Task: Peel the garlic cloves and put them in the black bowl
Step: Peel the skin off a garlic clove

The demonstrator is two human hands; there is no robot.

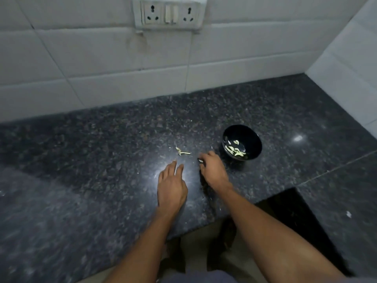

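The black bowl (241,142) stands on the dark granite counter (102,152) and holds several pale peeled garlic cloves (236,150). A garlic stem with bits of skin (182,151) lies on the counter left of the bowl. My left hand (172,185) rests flat on the counter with its fingers straight, just below the stem. Beside the bowl, my right hand (213,170) has its fingers curled downward, and a small white piece (200,160) shows at its fingertips. What that piece is cannot be told.
A white tiled wall (102,58) runs behind the counter with a socket and switch panel (170,14) above. Another tiled wall closes the right side. The counter's front edge steps back near my body, with a dark gap (295,217) at the right.
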